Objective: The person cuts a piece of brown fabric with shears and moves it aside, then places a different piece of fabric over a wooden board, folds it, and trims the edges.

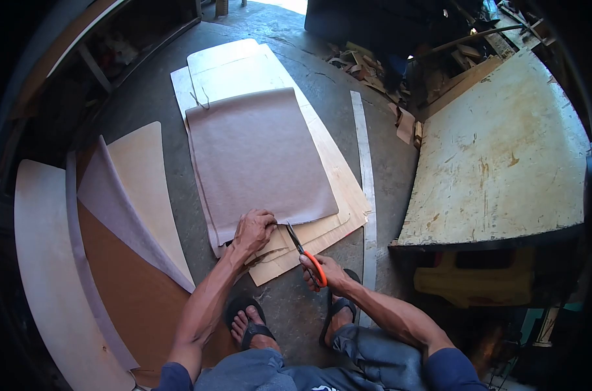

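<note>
A folded mauve-brown sheet of fabric or leather-like material (263,156) lies on stacked plywood panels (335,171) on the floor in front of me. My left hand (255,231) is closed on the sheet's near edge, with its fingertips pinched together there. My right hand (326,274) grips a pair of scissors (318,268) with orange handles. Their dark blades point away from me and meet the sheet's near edge, just right of my left fingers. Whether the blades are parted is hard to make out.
Curved plywood pieces (45,260) and a brown sheet (116,274) with mauve material lie at left. A long pale strip (363,150) runs along the floor. A worn table (498,150) stands at right, with wood scraps (364,68) behind. My sandalled feet flank the near panel edge.
</note>
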A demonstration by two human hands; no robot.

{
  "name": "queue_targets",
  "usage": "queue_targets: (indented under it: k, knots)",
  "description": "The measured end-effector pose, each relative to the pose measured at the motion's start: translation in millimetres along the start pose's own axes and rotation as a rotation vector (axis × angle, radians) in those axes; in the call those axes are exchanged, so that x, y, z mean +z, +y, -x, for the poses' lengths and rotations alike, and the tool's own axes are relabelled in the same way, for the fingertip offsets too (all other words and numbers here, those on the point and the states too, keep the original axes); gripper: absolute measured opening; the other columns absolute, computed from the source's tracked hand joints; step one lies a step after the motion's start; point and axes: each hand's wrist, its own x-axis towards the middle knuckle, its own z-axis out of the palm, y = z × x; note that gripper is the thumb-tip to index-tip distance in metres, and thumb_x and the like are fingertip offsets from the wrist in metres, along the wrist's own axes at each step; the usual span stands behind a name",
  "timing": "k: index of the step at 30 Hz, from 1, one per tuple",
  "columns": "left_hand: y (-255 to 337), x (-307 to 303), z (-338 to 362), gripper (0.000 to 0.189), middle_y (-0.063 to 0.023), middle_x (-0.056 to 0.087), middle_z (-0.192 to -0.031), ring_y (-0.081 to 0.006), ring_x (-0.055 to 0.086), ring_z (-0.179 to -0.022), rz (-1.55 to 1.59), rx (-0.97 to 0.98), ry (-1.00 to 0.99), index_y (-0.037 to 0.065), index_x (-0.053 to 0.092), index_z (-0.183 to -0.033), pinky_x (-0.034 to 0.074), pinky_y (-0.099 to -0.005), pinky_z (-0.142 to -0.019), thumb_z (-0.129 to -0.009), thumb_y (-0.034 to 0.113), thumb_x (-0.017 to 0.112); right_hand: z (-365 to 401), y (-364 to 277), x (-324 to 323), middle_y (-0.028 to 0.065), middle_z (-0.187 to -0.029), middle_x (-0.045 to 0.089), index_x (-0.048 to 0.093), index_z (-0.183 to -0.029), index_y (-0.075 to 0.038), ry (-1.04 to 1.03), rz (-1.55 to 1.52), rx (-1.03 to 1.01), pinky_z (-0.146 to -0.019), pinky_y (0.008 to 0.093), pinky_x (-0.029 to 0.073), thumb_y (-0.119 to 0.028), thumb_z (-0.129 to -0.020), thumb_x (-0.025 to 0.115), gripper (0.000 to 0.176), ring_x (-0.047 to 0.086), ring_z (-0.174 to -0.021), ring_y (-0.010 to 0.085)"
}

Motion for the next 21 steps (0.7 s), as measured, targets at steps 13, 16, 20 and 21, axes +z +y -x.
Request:
queue_targets:
  k: [13, 16, 20, 21]
  knots:
    - [5.8, 19.0, 23.8, 0.012, -0.0019, 0.067, -0.1, -0.0228, 0.06, -0.101, -0.142, 0.189, 0.263, 0.013, 0.07, -0.09, 0.04, -0.0423, -0.086, -0.079, 0.016, 0.072, -14.9, -1.8, -0.6, 0.0008, -0.068, 0.058, 0.061, -0.099, -0.002, 0.04, 0.177, -0.014, -0.048, 0.0244, 0.044, -0.062, -0.085, 0.067, 0.062, 0.056, -0.056, 0.0099]
    - [3.7, 20.3, 25.2, 0.012, -0.0017, 0.067, -0.099, -0.0224, 0.06, -0.101, -0.136, 0.21, 0.284, 0.013, 0.07, -0.09, 0.041, -0.0421, -0.087, -0.079, 0.016, 0.072, -17.8, 0.9, -1.1, 0.0004, -0.067, 0.058, 0.063, -0.096, -0.001, 0.049, 0.246, -0.038, -0.049, 0.0243, 0.044, -0.067, -0.082, 0.067, 0.068, 0.056, -0.058, 0.0097]
    - [6.0, 19.3, 25.1, 0.012, -0.0014, 0.067, -0.097, -0.0223, 0.061, -0.101, -0.12, 0.216, 0.293, 0.012, 0.07, -0.091, 0.041, -0.0419, -0.087, -0.079, 0.015, 0.072, -18.8, 0.2, 2.0, 0.0009, -0.067, 0.059, 0.064, -0.091, -0.001, 0.08, 0.292, -0.064, -0.05, 0.0247, 0.042, -0.068, -0.082, 0.067, 0.068, 0.055, -0.058, 0.0092]
    - [6.3, 19.4, 25.5, 0.012, -0.0014, 0.067, -0.097, -0.0222, 0.061, -0.101, -0.121, 0.216, 0.296, 0.012, 0.07, -0.091, 0.041, -0.042, -0.088, -0.079, 0.015, 0.072, -20.3, 1.0, 2.5, 0.0009, -0.067, 0.059, 0.064, -0.091, -0.001, 0.08, 0.292, -0.064, -0.05, 0.0247, 0.042, -0.068, -0.082, 0.067, 0.068, 0.055, -0.058, 0.0092]
